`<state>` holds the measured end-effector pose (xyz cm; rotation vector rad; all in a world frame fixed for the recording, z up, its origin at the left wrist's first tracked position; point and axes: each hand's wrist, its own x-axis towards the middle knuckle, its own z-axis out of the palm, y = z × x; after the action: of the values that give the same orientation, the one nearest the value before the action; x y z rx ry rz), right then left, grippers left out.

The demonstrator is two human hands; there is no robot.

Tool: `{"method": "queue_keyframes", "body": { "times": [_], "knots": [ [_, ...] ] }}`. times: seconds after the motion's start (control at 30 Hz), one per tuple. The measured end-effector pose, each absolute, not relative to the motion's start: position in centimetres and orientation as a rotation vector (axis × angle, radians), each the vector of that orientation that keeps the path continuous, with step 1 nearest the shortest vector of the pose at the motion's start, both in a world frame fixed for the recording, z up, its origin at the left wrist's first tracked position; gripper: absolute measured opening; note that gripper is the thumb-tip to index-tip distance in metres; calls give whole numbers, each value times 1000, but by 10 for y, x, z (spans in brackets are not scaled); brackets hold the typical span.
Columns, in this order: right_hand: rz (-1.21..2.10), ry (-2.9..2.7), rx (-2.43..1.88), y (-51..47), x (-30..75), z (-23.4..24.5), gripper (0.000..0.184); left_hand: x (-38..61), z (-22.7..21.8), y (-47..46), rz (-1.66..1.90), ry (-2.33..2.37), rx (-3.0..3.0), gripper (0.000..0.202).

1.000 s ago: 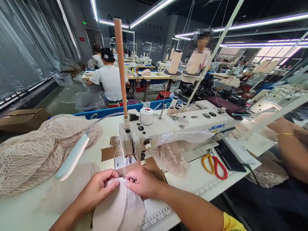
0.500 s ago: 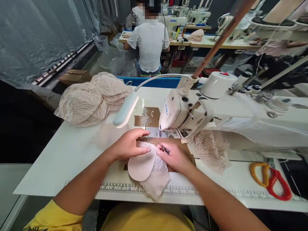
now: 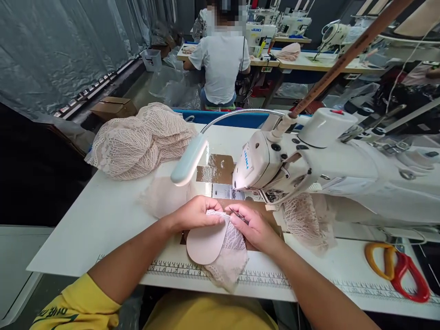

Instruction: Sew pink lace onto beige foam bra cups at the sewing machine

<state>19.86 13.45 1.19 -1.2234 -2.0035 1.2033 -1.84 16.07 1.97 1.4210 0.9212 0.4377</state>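
Left hand [image 3: 199, 211] has closed since the earlier frame, its fingers now pinching the lace [image 3: 233, 238] at the pad's [image 3: 205, 243] top. From that grip the pad lies wearer-ward, long axis slanting left; right hand [image 3: 256, 229], gripping a tool [image 3: 239, 215], is just rightward.

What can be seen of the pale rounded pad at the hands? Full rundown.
The pale rounded pad is smooth, plain and pinkish-white, perhaps foam or fabric, with a clean curved edge. Its broad round end points toward the wearer; its narrower end lies at the left hand, which grips there. Patterned lace shows along its right side, toward the right hand. Its underside is hidden; whether it touches the table is unclear.
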Motion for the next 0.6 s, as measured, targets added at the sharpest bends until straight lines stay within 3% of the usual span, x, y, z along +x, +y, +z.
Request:
{"method": "queue_keyframes", "body": {
  "times": [0.1, 0.27, 0.6],
  "knots": [
    [1267, -1966, -1181, 136, 204, 8, 37, -18, 22, 160, 428, 891, 1353, 27],
    [1453, -1910, -1134, 138, 207, 9, 35, -18, 20, 159, 403, 840, 1330, 32],
    [1428, -1890, -1182, 133, 198, 11, 19, -17, 21, 161, 337, 778, 1349, 38]
  ]
}}
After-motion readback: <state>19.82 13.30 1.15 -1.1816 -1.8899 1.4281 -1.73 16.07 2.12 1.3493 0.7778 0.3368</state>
